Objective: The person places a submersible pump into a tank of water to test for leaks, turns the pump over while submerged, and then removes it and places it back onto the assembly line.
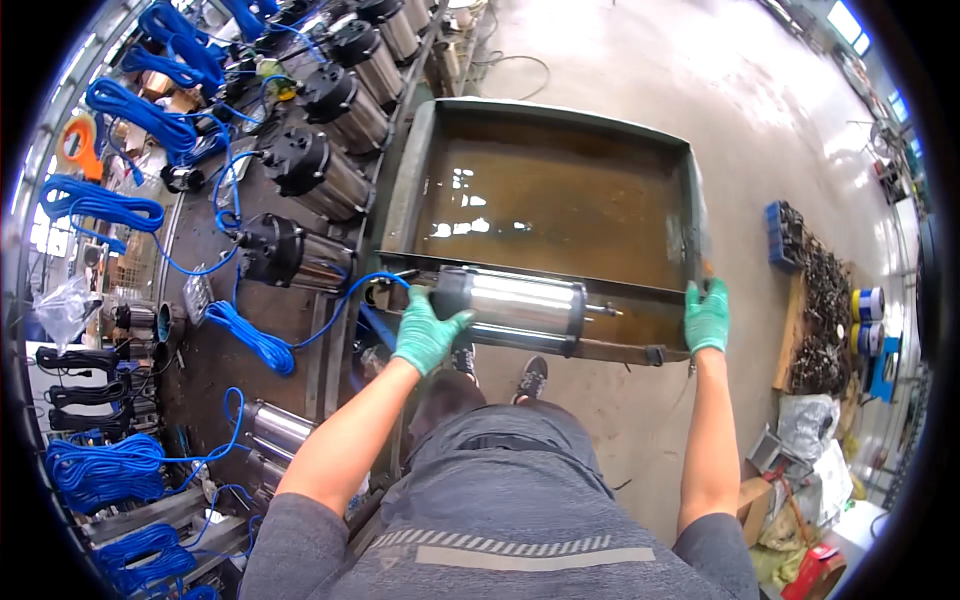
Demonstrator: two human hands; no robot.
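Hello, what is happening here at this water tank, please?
A person in green gloves stands at a metal tank filled with brownish water. The left hand grips the dark end of a shiny steel pump lying across the tank's near edge, with a blue cable running from it. The right hand rests on the tank's right corner. On the bench to the left, similar pumps lie in a row with coiled blue cables.

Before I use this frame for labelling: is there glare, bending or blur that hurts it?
Head view: bright reflections break up the brown water in the tank; glare streaks the steel pump under the left hand; the tank's edges bow from fisheye, corners are black; the right hand on the tank's rim looks sharp, the far floor looks washed out.
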